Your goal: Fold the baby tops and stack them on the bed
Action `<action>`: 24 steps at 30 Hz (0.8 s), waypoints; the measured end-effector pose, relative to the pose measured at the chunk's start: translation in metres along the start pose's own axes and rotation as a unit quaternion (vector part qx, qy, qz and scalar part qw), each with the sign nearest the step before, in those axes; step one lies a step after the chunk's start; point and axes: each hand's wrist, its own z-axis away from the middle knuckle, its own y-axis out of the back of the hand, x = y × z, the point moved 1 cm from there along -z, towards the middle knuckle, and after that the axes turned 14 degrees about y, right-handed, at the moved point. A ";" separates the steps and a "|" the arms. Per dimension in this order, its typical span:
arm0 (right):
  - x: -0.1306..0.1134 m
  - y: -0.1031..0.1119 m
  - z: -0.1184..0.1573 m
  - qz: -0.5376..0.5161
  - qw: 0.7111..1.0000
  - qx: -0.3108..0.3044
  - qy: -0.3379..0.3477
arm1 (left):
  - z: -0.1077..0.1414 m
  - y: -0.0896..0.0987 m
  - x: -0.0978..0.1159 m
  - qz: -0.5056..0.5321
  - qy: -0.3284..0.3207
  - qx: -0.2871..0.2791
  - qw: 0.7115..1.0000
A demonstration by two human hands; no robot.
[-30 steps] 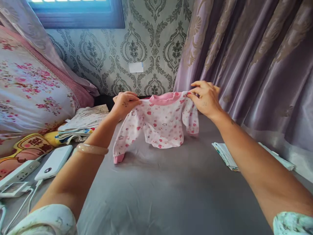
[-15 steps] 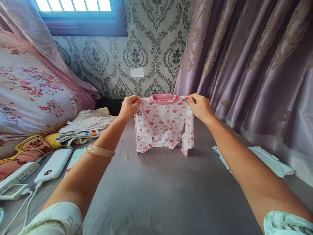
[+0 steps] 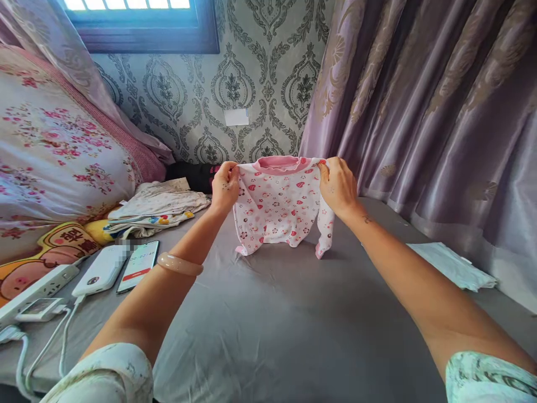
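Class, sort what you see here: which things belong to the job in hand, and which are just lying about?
Job in hand: left hand, right hand, pink-collared top; perhaps the clothes pile.
Lying about: phone, power strip, white power bank, floral bedding.

between the left forearm and right forearm, a hand could pass over the grey sheet as far as the shirt. the phone, power bank and cables obstructed the left; the curtain bounded the right.

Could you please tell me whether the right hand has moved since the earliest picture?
Yes: judged against the white rectangle on the wall, the right hand now sits further left and lower in the view.
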 end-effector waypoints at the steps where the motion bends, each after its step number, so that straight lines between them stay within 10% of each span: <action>1: -0.004 0.005 0.003 0.011 1.000 -0.001 0.013 | 0.004 0.004 0.002 -0.009 -0.013 0.019 1.000; 11: -0.031 0.110 0.020 0.060 0.985 0.008 0.159 | 0.064 0.113 0.067 -0.155 -0.228 0.132 0.952; 16: -0.031 0.149 -0.005 0.005 0.984 -0.008 0.180 | 0.059 0.153 0.112 -0.205 -0.230 0.057 0.950; 20: -0.017 0.129 -0.018 -0.062 0.984 -0.139 0.098 | 0.027 0.143 0.095 -0.142 -0.135 -0.085 0.977; 24: -0.002 0.068 0.001 -0.096 0.947 -0.302 0.048 | 0.001 0.096 0.018 -0.207 -0.122 -0.258 0.936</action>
